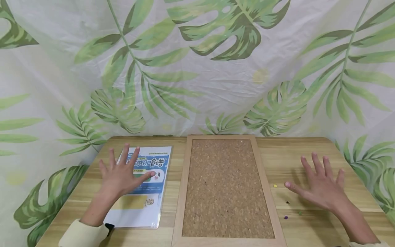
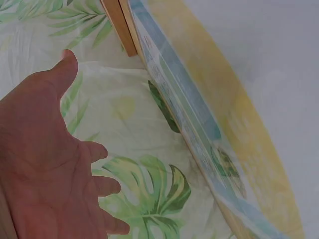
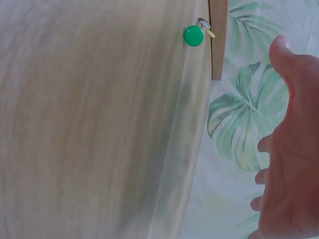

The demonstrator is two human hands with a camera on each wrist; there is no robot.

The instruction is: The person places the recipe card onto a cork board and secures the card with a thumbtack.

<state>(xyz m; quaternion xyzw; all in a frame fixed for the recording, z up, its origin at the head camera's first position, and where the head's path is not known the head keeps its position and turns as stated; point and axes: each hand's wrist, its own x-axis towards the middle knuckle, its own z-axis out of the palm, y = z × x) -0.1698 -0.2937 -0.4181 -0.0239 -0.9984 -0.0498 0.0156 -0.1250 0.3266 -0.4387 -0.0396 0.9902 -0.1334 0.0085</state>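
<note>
My left hand (image 1: 119,178) hovers with fingers spread over a printed sheet (image 1: 135,214) on the left of the table. The sheet has blue and yellow bands, large Chinese characters and a glossy clear cover. To the right, my right hand (image 1: 322,188) is also spread, palm down and holding nothing. Several small thumbtacks lie near its thumb: a yellow thumbtack (image 1: 275,186), a dark one (image 1: 288,202), a purple one (image 1: 285,217) and a green thumbtack (image 3: 193,36). Between the hands lies a cork board (image 1: 228,188) in a light wooden frame.
The wooden table (image 1: 308,145) has rounded far corners. Behind it hangs a pale curtain (image 1: 216,85) printed with green leaves, close against the far edge. The cork board reaches from that edge toward the front.
</note>
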